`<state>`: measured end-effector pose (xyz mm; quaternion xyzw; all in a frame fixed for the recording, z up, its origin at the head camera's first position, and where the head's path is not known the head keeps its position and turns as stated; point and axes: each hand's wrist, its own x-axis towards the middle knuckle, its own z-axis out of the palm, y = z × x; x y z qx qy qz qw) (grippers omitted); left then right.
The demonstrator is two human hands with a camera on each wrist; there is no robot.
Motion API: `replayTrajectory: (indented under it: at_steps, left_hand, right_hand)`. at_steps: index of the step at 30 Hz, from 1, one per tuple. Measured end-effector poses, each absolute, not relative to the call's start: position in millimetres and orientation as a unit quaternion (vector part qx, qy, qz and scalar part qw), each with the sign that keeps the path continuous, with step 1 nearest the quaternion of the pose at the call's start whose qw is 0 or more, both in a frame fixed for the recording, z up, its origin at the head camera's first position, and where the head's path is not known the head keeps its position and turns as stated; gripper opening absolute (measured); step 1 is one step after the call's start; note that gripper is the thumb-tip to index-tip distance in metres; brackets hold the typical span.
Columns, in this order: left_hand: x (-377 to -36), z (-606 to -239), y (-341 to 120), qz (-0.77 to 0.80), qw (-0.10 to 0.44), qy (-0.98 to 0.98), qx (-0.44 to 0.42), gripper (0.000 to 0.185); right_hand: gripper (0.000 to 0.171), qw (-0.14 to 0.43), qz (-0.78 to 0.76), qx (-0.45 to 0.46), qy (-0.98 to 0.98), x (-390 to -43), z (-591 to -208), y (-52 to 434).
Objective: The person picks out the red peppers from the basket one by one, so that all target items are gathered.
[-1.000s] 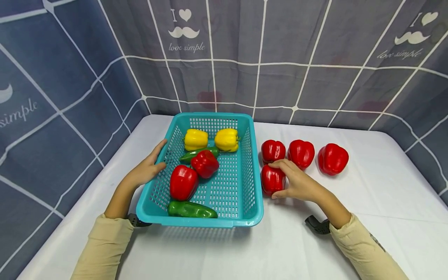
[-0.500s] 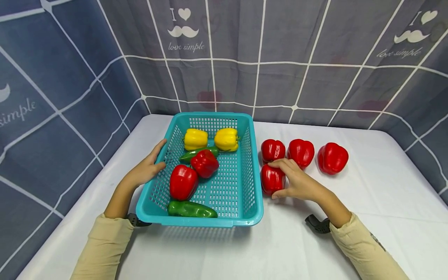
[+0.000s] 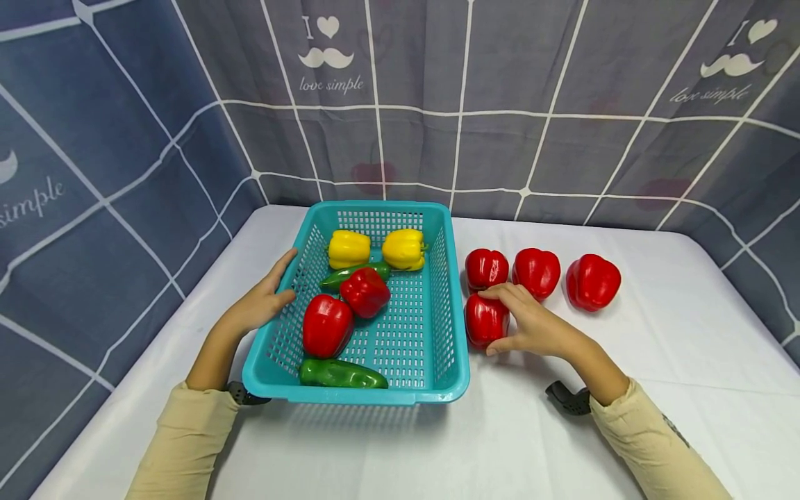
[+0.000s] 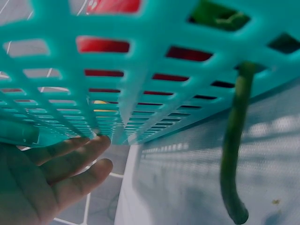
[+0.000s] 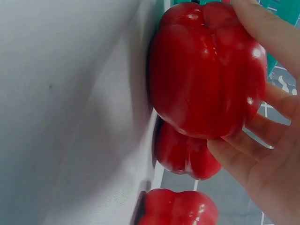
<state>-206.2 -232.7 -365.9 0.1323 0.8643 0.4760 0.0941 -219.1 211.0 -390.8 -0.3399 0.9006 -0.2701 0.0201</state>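
Head view: nothing has shifted; our right hand point(image 3: 531, 323) still grasps the red pepper point(image 3: 484, 319), left hand point(image 3: 259, 302) flat against the basket point(image 3: 450, 292).

Left hand point(image 3: 259, 303) flat and relaxed; right hand point(image 3: 531, 326) fingers curled.

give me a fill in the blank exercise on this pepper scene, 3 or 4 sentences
1. The right hand grips a ____ pepper on the white table.
2. The left hand rests on the side of the ____ basket.
3. The number of yellow peppers in the basket is ____.
4. The number of red peppers lying on the table outside the basket is ____.

Missing words: red; teal; two; four
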Motion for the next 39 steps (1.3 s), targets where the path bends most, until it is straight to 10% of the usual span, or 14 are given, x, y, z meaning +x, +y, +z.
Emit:
replayTrajectory:
  at_steps: [39]
  left_hand:
    - [-207.2,-365.7,-232.9,0.474,0.094,0.865,0.136,0.075]
  right_hand:
    - [0.067,0.043,-0.284,-0.330,0.899,-223.6,-381.0,217.3]
